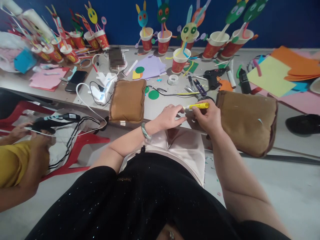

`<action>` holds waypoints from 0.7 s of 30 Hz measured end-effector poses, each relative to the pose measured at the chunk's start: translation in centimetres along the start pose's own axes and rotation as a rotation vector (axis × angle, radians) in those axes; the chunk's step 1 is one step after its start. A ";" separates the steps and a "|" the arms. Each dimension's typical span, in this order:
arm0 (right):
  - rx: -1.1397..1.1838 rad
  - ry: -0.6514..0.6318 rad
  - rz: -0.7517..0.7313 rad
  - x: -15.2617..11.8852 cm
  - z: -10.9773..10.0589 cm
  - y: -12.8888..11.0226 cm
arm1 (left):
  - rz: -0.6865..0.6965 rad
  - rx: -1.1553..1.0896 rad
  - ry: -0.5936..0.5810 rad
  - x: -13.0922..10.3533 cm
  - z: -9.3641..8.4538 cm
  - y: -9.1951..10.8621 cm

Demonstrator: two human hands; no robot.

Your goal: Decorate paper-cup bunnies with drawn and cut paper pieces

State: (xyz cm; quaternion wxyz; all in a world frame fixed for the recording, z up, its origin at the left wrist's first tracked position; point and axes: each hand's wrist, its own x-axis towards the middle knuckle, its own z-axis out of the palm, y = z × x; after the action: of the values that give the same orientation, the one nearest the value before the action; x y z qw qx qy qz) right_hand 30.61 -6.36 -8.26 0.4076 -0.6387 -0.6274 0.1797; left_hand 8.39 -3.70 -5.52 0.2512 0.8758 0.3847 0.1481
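Observation:
My right hand [208, 115] is closed around a yellow pen-like tool [200, 105], its pale tip pointing left. Just left of that tip is my left hand [172, 116], with its fingers curved and a gap between thumb and forefinger. I cannot tell whether the left fingertips touch the tip. Both hands are at the front edge of the table [160, 111]. Beyond them lie green paper circles [153, 95], a roll of clear tape [173, 79], dark pens [200, 87] and a black glue gun [212, 79].
Brown cushions [127, 100] [246, 121] flank my hands. Red paper cups [180, 61] with paper figures line the back. Coloured paper [272, 76] lies at right. A white power strip [103, 88] with cables is at left, near a seated person in a yellow sleeve [15, 160].

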 end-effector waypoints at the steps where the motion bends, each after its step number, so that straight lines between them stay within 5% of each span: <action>1: -0.004 -0.008 -0.011 0.0 0.0 0.0 | -0.004 -0.025 0.006 0.0 -0.1 -0.2; 11: -0.049 -0.043 -0.070 0.3 0.4 -0.1 | -0.016 -0.224 0.102 1.6 -1.9 -1.8; 21: -0.019 -0.094 -0.095 0.3 0.5 -0.7 | 0.003 -0.309 -0.116 6.3 -1.6 -3.5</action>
State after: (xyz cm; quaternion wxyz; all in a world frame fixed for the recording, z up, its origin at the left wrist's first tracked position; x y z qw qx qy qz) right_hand 29.83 -5.98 -7.92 0.3797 -0.6030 -0.6771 0.1838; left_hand 9.72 3.52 -5.68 0.4042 0.8344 0.3410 0.1552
